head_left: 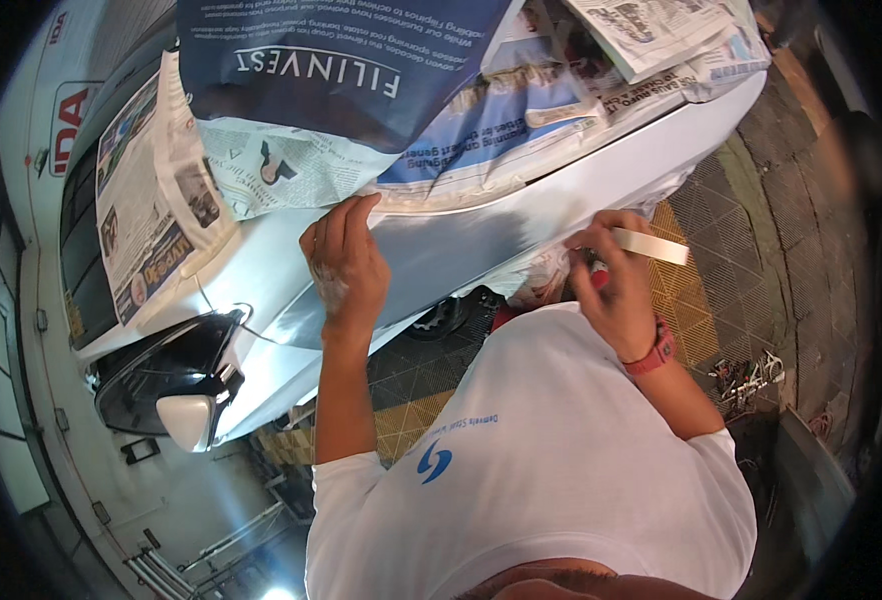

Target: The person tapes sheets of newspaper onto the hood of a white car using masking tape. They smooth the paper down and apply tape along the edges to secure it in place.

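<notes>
Right of centre, the right hand (618, 295) grips a round cream tape roll (661, 247); centre-left, the left hand (349, 268) touches white newspaper (286, 170), grip unclear

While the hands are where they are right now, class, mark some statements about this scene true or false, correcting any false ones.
1. The right hand holds cream tape. True.
2. The red wristwatch is on the left wrist. False: the red wristwatch is on the right wrist.
3. The left hand is at the lower edge of the newspaper. True.
4. The car's side mirror is wrapped in newspaper. False: the side mirror's white shell shows bare.
5. The T-shirt is plain black. False: the T-shirt is white with a blue emblem.
</notes>
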Tool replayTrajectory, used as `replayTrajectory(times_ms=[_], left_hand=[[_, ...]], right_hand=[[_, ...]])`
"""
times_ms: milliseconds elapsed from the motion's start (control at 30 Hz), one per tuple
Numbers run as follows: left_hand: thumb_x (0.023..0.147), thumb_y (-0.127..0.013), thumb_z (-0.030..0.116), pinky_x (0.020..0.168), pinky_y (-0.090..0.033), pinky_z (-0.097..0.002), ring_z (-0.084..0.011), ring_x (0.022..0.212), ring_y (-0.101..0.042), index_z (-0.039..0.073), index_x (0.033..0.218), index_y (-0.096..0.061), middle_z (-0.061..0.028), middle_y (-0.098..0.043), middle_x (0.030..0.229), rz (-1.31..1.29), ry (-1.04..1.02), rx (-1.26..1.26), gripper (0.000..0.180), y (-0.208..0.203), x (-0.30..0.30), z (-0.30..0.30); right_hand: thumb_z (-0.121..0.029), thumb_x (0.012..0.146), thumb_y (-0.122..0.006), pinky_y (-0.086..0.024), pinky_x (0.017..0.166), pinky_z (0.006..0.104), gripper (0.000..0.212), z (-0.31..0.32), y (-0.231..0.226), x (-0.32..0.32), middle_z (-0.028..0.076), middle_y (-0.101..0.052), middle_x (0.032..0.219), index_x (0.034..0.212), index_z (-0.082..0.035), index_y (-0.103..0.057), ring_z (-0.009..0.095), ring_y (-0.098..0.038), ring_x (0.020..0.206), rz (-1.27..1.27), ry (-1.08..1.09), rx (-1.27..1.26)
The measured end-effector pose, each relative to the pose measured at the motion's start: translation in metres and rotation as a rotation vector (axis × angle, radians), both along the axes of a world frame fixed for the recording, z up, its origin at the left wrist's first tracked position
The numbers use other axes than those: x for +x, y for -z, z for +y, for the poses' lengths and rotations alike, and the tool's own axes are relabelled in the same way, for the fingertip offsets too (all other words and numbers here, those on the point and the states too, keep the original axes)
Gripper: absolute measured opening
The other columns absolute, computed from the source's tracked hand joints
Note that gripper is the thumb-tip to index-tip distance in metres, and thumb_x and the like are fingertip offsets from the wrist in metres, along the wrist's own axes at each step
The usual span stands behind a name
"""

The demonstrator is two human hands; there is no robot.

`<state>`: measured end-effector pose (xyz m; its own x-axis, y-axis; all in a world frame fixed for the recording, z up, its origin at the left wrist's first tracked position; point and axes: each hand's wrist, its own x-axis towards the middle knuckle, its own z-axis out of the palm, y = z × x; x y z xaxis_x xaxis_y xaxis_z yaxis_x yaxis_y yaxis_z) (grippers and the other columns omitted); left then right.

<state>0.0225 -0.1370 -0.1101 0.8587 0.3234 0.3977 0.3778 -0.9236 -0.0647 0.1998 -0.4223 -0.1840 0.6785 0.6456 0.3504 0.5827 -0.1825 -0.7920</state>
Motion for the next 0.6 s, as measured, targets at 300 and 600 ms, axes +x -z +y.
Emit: replayTrajectory(times_ms=[300,600], left_hand=[[0.099,-0.064,-0.004,0.118,-0.038,-0.0489,-0.0287,0.131,-0.063,0.013,0.139,-0.069,-0.0082,-0.072,0.134,0.069,-0.032,0.020,0.045,0.002,-0.003,-0.008],[0.100,-0.062,-0.004,0.115,-0.037,-0.0469,-0.0283,0.131,-0.062,0.014,0.136,-0.071,-0.0074,-0.070,0.135,0.173,-0.107,0.025,0.042,-0.007,0.004,-0.018]], right_hand=[[-0.001,0.091,-0.077,-0.044,0.106,0.0511,0.023,-0.013,0.010,0.026,0.015,-0.064,0.119,0.113,-0.003,-0.073,0.038,-0.058,0.115,0.057,0.060,0.026],[0.000,0.089,-0.076,-0.044,0.104,0.0508,0.023,-0.026,0.014,0.045,0.016,-0.064,0.117,0.111,-0.005,-0.073,0.038,-0.058,0.113,0.167,0.005,0.046]])
